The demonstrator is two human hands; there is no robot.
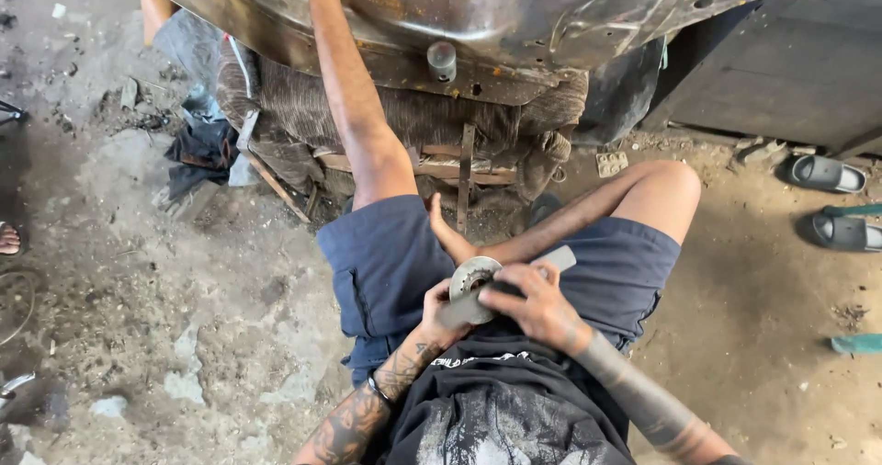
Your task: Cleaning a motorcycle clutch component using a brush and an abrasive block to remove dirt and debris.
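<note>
both hands grip a round disc (472, 277): left hand (439, 315) beneath, right hand (537, 304) covering its tool.

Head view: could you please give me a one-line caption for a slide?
Seated on a dirt floor, both hands, left hand and right hand, grip a round metal disc over the lap.

Dark tattoos cover both forearms: the left forearm (367, 410) carries dense patterned ink down to the wrist, where a thin dark band sits at seven o'clock from the left hand (441, 313). The right forearm (634, 391) bears solid bands of ink. The black T-shirt (501, 410) has a pale grey print, and the blue shorts (386, 263) end above bare knees.
</note>
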